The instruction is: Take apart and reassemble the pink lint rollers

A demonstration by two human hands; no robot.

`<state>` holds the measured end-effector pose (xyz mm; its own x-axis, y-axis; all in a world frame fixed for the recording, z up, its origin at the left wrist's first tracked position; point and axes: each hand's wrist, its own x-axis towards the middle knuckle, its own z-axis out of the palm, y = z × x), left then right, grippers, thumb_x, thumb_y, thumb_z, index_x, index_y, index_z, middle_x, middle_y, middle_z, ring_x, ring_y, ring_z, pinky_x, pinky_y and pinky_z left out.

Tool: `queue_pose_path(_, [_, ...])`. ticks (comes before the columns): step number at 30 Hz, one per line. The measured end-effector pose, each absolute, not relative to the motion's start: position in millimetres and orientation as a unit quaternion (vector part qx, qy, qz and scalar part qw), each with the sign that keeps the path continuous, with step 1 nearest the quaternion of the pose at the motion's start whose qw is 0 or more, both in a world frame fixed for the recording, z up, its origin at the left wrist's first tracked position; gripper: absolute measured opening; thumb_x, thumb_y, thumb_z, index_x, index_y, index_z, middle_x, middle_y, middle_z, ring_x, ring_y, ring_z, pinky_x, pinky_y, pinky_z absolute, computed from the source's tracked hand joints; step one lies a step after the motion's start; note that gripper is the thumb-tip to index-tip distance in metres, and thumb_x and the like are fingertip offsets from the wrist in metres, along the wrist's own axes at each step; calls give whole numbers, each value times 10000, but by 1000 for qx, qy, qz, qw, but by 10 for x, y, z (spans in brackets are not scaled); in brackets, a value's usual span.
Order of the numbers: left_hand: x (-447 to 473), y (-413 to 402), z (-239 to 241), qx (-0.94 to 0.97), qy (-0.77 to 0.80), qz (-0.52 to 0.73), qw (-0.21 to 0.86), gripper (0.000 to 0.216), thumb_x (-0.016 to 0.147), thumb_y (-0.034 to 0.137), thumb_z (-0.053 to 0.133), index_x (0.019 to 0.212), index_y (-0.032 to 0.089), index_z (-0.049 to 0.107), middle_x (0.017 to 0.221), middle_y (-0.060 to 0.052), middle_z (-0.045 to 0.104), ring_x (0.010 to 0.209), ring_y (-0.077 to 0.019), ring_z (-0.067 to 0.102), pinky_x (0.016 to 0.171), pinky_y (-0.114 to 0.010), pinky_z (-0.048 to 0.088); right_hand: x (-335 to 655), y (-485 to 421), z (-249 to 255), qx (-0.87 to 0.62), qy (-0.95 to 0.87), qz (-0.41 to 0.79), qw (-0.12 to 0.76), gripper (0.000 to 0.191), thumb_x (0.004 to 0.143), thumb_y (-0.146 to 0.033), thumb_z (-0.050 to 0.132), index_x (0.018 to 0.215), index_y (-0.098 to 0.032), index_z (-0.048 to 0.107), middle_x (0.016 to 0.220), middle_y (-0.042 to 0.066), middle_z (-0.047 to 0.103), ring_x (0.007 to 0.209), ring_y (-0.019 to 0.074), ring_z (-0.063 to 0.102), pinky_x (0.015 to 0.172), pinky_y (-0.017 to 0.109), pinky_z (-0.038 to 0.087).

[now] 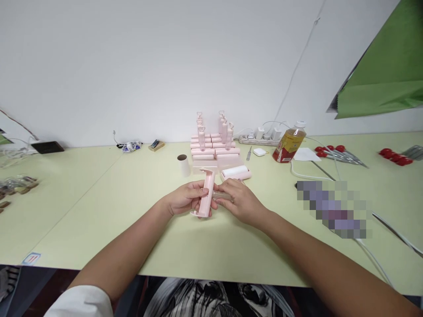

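Note:
Between my hands is a pink lint roller holder, its trough-shaped frame tilted nearly upright. My left hand grips the frame with the thumb on its inner face. The fingers of my right hand wrap round the see-through handle, which meets the middle of the frame; my fingers partly cover the joint. A white paper roll with a brown core stands upright just beyond my left hand. Behind my right hand lies another pink holder with a white roll in it.
Pink roller pieces stand and lie in rows by the wall. To their right are a power strip, a white box, a drink bottle and red-capped tools. Cables and a small box lie left.

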<state>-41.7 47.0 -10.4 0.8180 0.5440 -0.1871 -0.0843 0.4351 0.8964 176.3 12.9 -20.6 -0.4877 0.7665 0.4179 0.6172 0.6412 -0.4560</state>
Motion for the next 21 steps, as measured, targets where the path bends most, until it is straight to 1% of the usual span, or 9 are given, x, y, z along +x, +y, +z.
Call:
queue_pose_path(3, [-415,473,-90,506,221,198,810,366,814,373,696,1090,165,578,780,-100,724,669,-191,693,566,-241,504,1748,109,-184,-400,-855,138,299,220,893,-260,599,1082,-160,650,906,81,580,829,208,569,738,341,444])
queue_pose_path(6, [-413,468,-39,538,220,190,791,398,788,398,722,1068,144,599,718,-84,711,594,-161,667,519,-211,472,1720,72,-151,-405,-853,153,293,216,887,-283,604,1061,-175,674,891,73,563,789,194,565,702,326,444])
queue_pose_path(10, [-404,448,23,577,220,215,757,428,781,438,720,1053,125,612,672,-66,696,492,-114,600,459,-188,414,1689,23,-108,-415,-843,151,307,225,874,-287,616,1054,-174,687,881,66,548,785,188,563,713,326,444])
queue_pose_path(15, [-402,403,104,596,236,230,732,413,777,451,719,994,111,633,643,-67,687,494,-122,602,474,-204,424,1676,-22,-32,-426,-841,133,308,212,868,-300,614,1018,-175,697,834,55,535,753,186,542,694,326,435])
queue_pose_path(18, [-416,380,125,583,232,240,741,384,770,436,726,970,120,640,623,-59,683,478,-124,591,458,-209,411,1675,-50,22,-415,-846,119,314,227,873,-326,605,1017,-174,690,814,52,528,737,185,531,682,322,431])
queue_pose_path(21, [-424,369,69,575,204,234,757,385,736,452,745,921,131,641,611,-59,678,471,-127,575,448,-216,391,1679,-81,57,-373,-861,113,327,211,880,-333,590,989,-172,673,826,57,542,741,184,531,677,314,434])
